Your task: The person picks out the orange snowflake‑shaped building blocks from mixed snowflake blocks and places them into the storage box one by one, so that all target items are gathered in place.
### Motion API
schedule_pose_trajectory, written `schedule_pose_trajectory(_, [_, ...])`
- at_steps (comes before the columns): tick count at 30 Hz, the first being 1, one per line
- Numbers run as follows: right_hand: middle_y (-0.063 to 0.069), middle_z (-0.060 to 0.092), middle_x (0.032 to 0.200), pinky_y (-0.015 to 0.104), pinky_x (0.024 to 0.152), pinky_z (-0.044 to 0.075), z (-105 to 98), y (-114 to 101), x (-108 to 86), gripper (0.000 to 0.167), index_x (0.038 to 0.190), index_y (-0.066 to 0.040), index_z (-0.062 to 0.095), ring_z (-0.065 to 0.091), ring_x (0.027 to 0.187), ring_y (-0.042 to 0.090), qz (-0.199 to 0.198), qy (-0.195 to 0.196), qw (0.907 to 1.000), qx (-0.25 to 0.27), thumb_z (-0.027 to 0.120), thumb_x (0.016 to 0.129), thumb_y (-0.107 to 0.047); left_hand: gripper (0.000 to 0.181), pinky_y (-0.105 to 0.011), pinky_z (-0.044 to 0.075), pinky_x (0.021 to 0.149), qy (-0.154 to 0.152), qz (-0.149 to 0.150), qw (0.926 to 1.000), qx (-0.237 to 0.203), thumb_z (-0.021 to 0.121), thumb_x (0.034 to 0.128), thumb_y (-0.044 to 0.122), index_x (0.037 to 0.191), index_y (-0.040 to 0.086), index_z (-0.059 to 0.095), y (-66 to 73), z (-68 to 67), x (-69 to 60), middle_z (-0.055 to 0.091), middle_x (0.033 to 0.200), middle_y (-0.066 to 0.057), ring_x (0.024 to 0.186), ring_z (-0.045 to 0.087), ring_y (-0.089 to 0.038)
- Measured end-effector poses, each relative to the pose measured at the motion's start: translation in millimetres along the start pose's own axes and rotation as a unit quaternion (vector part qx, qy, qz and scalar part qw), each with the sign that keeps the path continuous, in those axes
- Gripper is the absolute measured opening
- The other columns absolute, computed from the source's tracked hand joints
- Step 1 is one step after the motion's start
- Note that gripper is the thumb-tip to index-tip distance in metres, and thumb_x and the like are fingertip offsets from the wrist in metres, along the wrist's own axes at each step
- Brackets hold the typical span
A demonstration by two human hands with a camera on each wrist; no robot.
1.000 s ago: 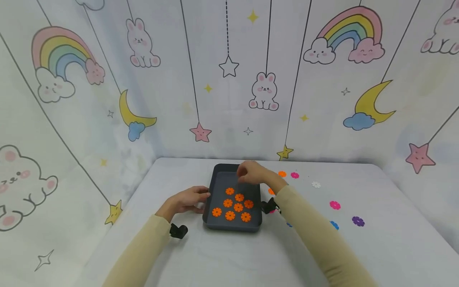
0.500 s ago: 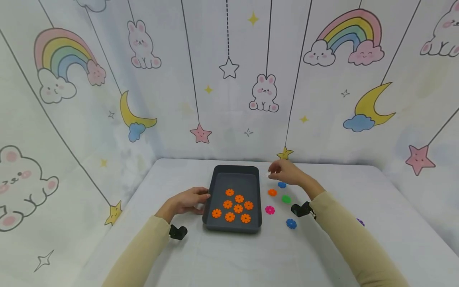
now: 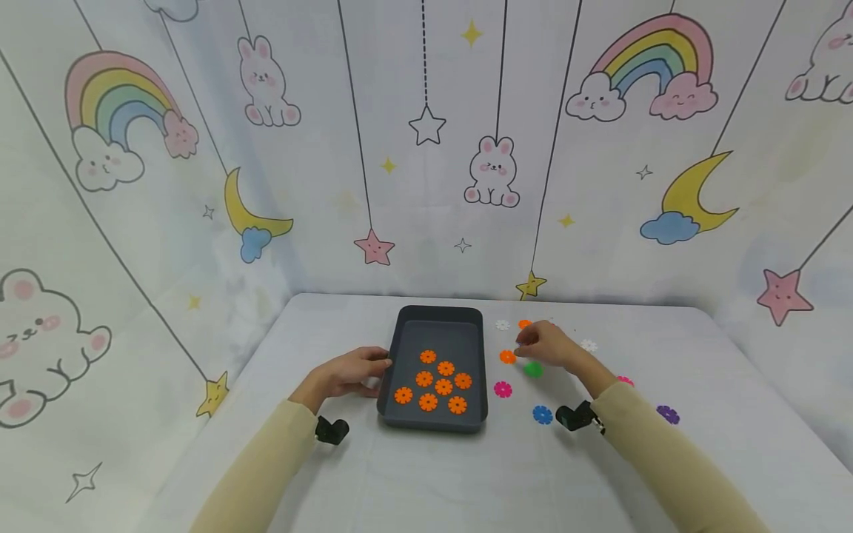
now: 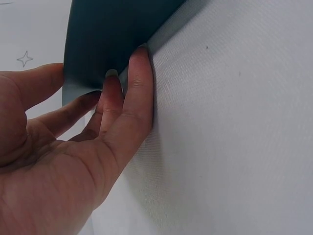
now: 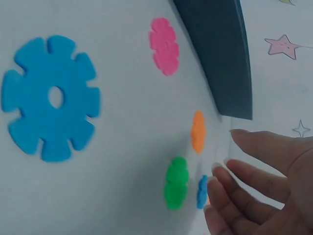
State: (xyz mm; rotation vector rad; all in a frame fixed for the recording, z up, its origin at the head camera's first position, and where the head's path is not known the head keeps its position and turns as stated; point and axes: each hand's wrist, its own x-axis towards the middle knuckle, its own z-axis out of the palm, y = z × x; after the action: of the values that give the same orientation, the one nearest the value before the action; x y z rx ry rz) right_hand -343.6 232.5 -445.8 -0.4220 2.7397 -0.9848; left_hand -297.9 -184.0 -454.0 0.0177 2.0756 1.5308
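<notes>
A dark grey rectangular tray [image 3: 433,423] stands on the white table with several orange flower-shaped plastic discs [image 3: 443,386] in it. My left hand [image 3: 349,372] holds the tray's left side, thumb at the rim and fingers against the outer wall, as the left wrist view shows. Right of the tray, my right hand [image 3: 553,348] hovers low with thumb and fingers apart and nothing between them. Its fingertips are close to a loose orange disc [image 3: 508,357]. A green disc [image 5: 176,183] and a small blue disc [image 5: 202,192] lie near the fingers in the right wrist view.
Around the right hand lie a pink disc [image 3: 503,389], a blue disc [image 3: 543,414], a white disc [image 3: 503,325] and another orange disc [image 3: 525,324]. Further right are a purple disc [image 3: 668,414] and a second white disc [image 3: 589,346]. A patterned cloth [image 3: 433,185] hangs behind the table.
My right hand has moved from above the tray out to the right, then down and nearer beside the loose orange disc. The left hand and the tray stay in place.
</notes>
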Motion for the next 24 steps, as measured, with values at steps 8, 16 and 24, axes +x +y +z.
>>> schedule_pose_trajectory(8, [0.009,0.067,0.100,0.042,0.086,0.055,17,3,3.0,0.028,0.112,0.003,0.069,0.058,0.092,0.025,0.010,0.005,0.9999,0.002,0.075,0.092,-0.015,0.052,-0.046,0.060,0.088,0.003,0.005,1.0000,0.003,0.055,0.1076,0.021,0.153,-0.001,0.040,-0.5,0.0,0.3,0.054,0.144,-0.020,0.124,0.056,-0.032])
schedule_pose_trajectory(16, [0.012,0.066,0.101,0.047,0.088,0.055,23,-8,4.6,0.029,0.112,0.004,0.068,0.058,0.094,0.028,0.017,0.007,0.9994,-0.029,0.076,0.090,-0.013,0.054,-0.046,0.060,0.088,0.003,0.001,1.0000,0.000,0.056,0.1072,0.022,0.153,-0.001,0.040,-1.0,-0.8,2.1,0.053,0.145,-0.020,0.125,0.056,-0.032])
schedule_pose_trajectory(24, [0.012,0.065,0.102,0.046,0.089,0.054,24,-10,3.9,0.027,0.110,0.003,0.066,0.056,0.094,0.028,0.031,0.018,0.9991,-0.022,0.076,0.089,-0.010,0.054,-0.046,0.060,0.088,0.002,0.000,1.0000,-0.001,0.056,0.1071,0.022,0.154,0.000,0.039,-0.9,-1.1,2.4,0.053,0.146,-0.020,0.125,0.056,-0.032])
